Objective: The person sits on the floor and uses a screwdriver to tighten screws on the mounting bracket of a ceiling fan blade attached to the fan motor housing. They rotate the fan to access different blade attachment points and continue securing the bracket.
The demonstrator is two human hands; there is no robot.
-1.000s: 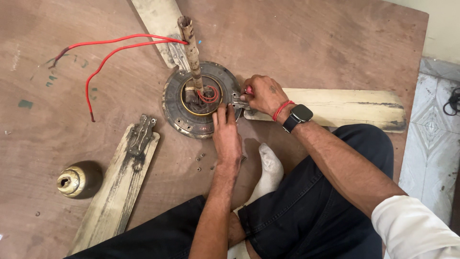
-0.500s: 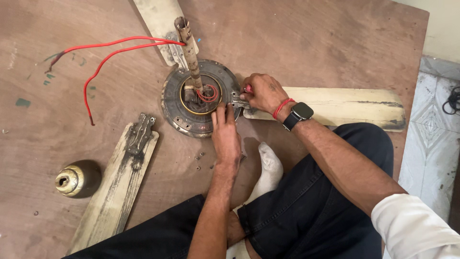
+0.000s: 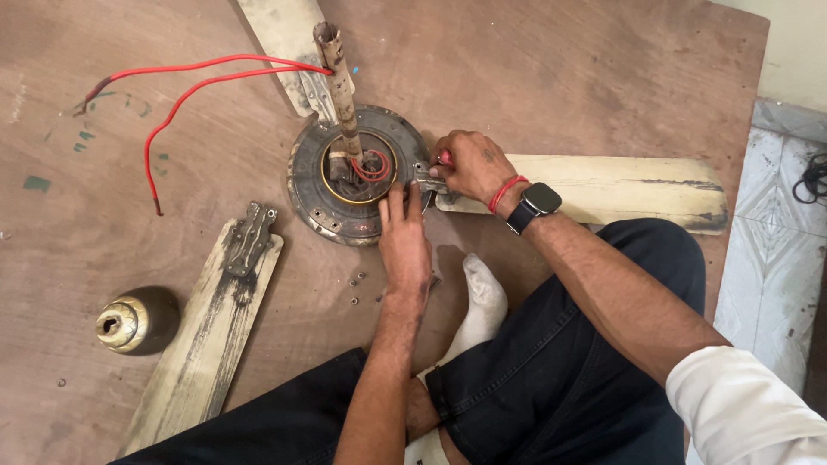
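At the far left a brass cup lies on the wooden floor, and at its 2 o'clock a loose blade lies with its long axis running from 7 to 1 o'clock, bracket end toward the motor. Red wires trail from the rod toward 9 o'clock. The left hand comes up from 6 o'clock, fingers pressed together and flat on the motor's rim. Small screws lie just at its 8 o'clock. The right hand sits at the motor's 3 o'clock, fingers curled shut on a red-handled tool over the bracket of the fixed blade, whose long axis runs 3 to 9 o'clock; this hand is the nearer.
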